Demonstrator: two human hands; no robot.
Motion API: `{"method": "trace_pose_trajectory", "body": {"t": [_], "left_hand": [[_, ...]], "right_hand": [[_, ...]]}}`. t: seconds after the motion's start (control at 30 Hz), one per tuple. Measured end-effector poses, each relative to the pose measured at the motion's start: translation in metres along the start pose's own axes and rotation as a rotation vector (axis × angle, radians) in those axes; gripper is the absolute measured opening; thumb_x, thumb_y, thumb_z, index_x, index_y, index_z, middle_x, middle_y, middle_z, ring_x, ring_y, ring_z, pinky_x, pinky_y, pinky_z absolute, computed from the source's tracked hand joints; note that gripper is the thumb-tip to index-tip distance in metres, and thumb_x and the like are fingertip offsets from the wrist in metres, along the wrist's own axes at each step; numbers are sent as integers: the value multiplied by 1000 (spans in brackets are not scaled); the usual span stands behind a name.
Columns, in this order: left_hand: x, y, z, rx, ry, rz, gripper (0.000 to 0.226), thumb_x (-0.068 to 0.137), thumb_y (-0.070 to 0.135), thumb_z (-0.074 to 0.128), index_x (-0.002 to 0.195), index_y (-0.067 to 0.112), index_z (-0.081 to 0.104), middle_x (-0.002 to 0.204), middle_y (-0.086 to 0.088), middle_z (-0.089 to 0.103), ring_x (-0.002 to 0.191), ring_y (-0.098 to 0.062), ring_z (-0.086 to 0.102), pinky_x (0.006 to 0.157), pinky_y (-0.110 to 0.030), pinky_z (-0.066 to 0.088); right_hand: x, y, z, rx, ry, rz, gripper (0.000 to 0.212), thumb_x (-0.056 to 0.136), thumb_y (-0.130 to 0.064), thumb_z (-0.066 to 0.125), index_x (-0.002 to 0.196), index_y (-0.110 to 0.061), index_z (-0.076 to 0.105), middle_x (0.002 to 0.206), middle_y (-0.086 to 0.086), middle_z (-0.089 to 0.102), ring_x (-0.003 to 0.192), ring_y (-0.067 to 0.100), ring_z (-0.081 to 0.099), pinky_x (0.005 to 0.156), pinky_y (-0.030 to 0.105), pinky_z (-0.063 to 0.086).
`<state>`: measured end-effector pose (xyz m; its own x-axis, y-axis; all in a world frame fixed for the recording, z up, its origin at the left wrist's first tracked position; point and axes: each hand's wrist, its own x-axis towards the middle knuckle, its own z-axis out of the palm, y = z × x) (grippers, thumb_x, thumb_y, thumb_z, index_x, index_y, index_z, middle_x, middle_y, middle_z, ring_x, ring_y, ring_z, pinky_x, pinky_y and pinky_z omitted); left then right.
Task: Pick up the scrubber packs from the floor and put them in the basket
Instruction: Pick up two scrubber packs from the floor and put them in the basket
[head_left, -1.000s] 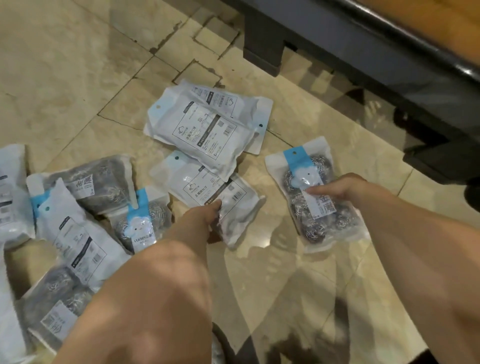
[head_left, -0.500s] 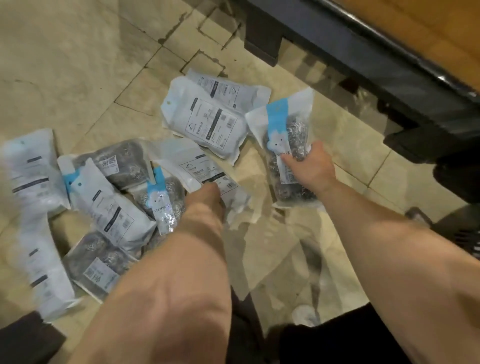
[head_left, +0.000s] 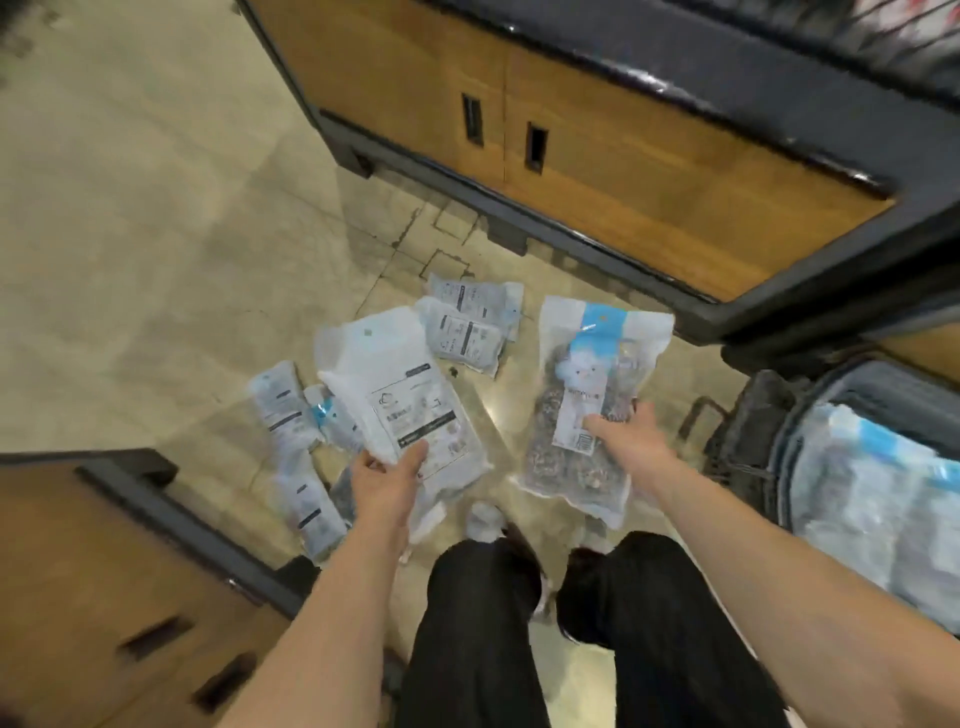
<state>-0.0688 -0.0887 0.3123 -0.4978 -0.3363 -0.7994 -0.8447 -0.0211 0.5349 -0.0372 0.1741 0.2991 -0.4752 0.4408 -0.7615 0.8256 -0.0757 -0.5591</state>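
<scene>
My left hand (head_left: 387, 480) grips the lower edge of a white scrubber pack (head_left: 389, 384) with a printed label, held up off the floor. My right hand (head_left: 626, 441) holds a clear pack of steel scrubbers (head_left: 582, 374) with a blue header, also lifted. Several more packs lie on the tiled floor: two at the back (head_left: 470, 325) and a cluster on the left (head_left: 296, 431). The dark basket (head_left: 769, 415) stands at the right edge, with packs (head_left: 872, 493) inside it.
A wooden cabinet with dark trim (head_left: 597, 156) runs across the back and right. Another wooden unit (head_left: 104, 571) sits at the lower left. My legs in black trousers (head_left: 545, 623) are at the bottom centre.
Both hands have lifted their packs off the floor and I have risen, so the view is now higher and wider. The basket and cabinets have come into view.
</scene>
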Motion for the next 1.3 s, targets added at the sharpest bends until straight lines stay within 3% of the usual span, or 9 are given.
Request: {"method": "trace_pose_trajectory", "body": {"t": [0.2, 0.27, 0.37, 0.47, 0.67, 0.73, 0.83, 1.07, 1.3], "left_hand": [[-128, 63, -24, 243, -257, 41, 49, 80, 28, 79, 125, 14, 62, 117, -7, 71, 100, -27, 69, 93, -47, 55], [-159, 76, -17, 334, -305, 64, 47, 82, 29, 77, 125, 15, 63, 115, -5, 71, 99, -26, 69, 90, -42, 55], [-193, 87, 5, 446, -410, 110, 58, 77, 39, 80, 124, 12, 61, 116, -3, 70, 101, -26, 67, 93, -41, 53], [-221, 88, 31, 487, -497, 101, 31, 87, 19, 73, 112, 6, 60, 103, -8, 71, 91, -28, 68, 84, -39, 54], [-261, 66, 96, 661, -622, 198, 52, 75, 34, 81, 119, 11, 65, 111, -9, 73, 97, -31, 70, 94, -51, 53], [-287, 51, 115, 689, -636, 242, 45, 84, 30, 75, 122, 10, 63, 117, -12, 71, 106, -33, 67, 95, -48, 52], [-315, 23, 144, 659, -549, 268, 42, 83, 28, 77, 117, 9, 64, 114, -11, 70, 104, -36, 66, 92, -49, 54], [-374, -53, 198, 633, -453, 359, 58, 86, 34, 72, 129, 2, 51, 125, -11, 60, 111, -38, 60, 97, -49, 50], [-407, -91, 244, 638, -499, 323, 58, 83, 44, 72, 126, 10, 52, 122, -9, 64, 107, -32, 63, 94, -49, 53]], "right_hand": [[-133, -60, -90, 118, 70, -9, 76, 80, -29, 77, 142, -14, 37, 138, 7, 54, 110, 25, 61, 82, 38, 54], [-166, -62, -120, 128, 114, -34, 65, 81, -30, 76, 134, -12, 44, 129, 9, 59, 104, 23, 63, 76, 35, 54], [-201, -43, -169, 187, 192, -30, 46, 85, -27, 74, 121, -13, 49, 117, 7, 62, 92, 16, 62, 65, 29, 49], [-231, -13, -218, 260, 293, 10, 53, 82, -28, 74, 126, -11, 48, 118, 5, 62, 101, 23, 62, 82, 37, 54], [-272, 53, -312, 451, 442, 48, 74, 69, -37, 80, 130, -10, 48, 122, 4, 62, 102, 23, 64, 88, 40, 54], [-284, 71, -336, 488, 446, 39, 47, 76, -28, 79, 113, -13, 57, 108, 5, 67, 89, 20, 66, 75, 36, 57], [-292, 103, -373, 511, 451, 43, 21, 86, -16, 73, 97, -15, 56, 97, 3, 64, 84, 18, 64, 78, 37, 53], [-273, 195, -454, 490, 422, 48, 52, 74, -38, 75, 115, -9, 61, 103, 11, 72, 89, 28, 71, 81, 49, 59], [-257, 212, -502, 599, 399, 138, 29, 90, -15, 67, 115, -5, 57, 105, 13, 69, 92, 29, 69, 83, 43, 57]]}}
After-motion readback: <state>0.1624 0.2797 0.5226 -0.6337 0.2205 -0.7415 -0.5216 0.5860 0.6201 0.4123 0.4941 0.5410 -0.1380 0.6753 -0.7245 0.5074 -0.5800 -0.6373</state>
